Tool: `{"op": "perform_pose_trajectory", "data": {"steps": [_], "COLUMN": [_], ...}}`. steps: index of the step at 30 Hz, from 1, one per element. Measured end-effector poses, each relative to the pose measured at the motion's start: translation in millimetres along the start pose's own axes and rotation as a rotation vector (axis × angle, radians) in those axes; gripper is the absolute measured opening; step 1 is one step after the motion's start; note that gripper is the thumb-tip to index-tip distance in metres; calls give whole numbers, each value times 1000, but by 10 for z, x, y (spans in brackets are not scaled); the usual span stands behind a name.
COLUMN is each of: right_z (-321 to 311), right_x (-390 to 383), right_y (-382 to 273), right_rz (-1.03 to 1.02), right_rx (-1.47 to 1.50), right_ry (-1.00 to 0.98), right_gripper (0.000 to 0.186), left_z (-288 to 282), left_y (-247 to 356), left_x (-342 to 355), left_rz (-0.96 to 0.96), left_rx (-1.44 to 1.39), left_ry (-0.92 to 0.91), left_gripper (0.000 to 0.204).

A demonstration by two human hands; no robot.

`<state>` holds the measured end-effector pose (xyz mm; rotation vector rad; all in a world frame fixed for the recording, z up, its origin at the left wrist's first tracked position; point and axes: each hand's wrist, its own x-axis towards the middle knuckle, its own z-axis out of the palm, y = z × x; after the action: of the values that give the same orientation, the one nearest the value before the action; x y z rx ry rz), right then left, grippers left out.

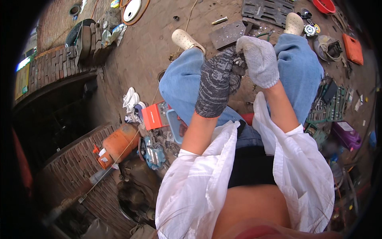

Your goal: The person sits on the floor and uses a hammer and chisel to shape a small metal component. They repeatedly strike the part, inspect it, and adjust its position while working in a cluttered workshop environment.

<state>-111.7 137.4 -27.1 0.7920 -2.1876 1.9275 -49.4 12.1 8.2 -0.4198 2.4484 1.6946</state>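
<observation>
My left hand (215, 81), in a dark mottled knit glove, is raised between my knees with its fingers curled round a small dark, greasy-looking object (238, 63), partly hidden and hard to make out. My right hand (259, 59), in a pale grey knit glove, is closed at the same object, touching my left hand's fingertips. Beyond them on the ground lie a dark metal plate (226, 35) and a pair of green-handled pliers (263, 35).
Around me are tool cases (330, 103), an orange case (352, 48), a purple jug (345, 133), a black moulded case (266, 10) and a red bowl (323, 4). An orange gas cylinder (121, 143), shoes (131, 99) and brickwork (57, 69) beside a dark opening are on my left.
</observation>
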Motion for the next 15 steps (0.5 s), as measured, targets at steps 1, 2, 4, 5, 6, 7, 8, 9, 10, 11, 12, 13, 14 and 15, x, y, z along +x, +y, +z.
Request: {"op": "perform_pose_trajectory", "data": {"steps": [1, 2, 4, 5, 6, 7, 8, 9, 10, 11, 12, 13, 14, 15], "right_z": [-27, -24, -16, -17, -21, -31, -35, -24, 12, 31, 22, 9, 4, -1], "right_x": [-13, -37, -110, -142, -168, -157, -153, -166, -183, -190, -172, -166, -168, -183], "right_y": [-39, -33, -25, -56, -76, -96, -114, -137, -155, -167, -183, -205, -214, -207], "right_rz": [31, -32, -150, -211, -190, -178, -166, -95, -27, 40, 47, 62, 77, 92], "right_rx": [-5, -8, -15, 1, 20, 42, 64, 108, 154, 199, 215, 230, 246, 257], "right_ry": [-49, -35, -12, 50, 34, 30, 26, 18, 17, 17, -5, -31, -56, -69], "right_gripper": [23, 23, 22, 21, 22, 23, 23, 24, 25, 26, 27, 27, 28, 29], "left_z": [19, 33, 46, 52, 46, 13, -20, -48, -84, -107, -126, -138, -139, -133], "left_y": [47, -54, -208, -240, -244, -189, -139, -102, -86, -104, -56, 14, 5, -3], "left_x": [-80, -92, -81, -113, -143, -142, -141, -142, -133, -127, -144, -203, -222, -241], "left_rz": [30, 194, 537, 591, 644, 706, 768, 829, 894, 928, 609, 278, 203, 125], "left_rx": [-109, -79, -16, 58, 133, 220, 307, 395, 489, 595, 282, -28, -160, -297], "left_ry": [-4, 3, 30, 57, 84, 109, 133, 157, 178, 246, 163, 77, 40, 10], "left_gripper": [16, 17, 18, 19, 21, 25, 29, 34, 39, 30, 25, 21, 18, 17]}}
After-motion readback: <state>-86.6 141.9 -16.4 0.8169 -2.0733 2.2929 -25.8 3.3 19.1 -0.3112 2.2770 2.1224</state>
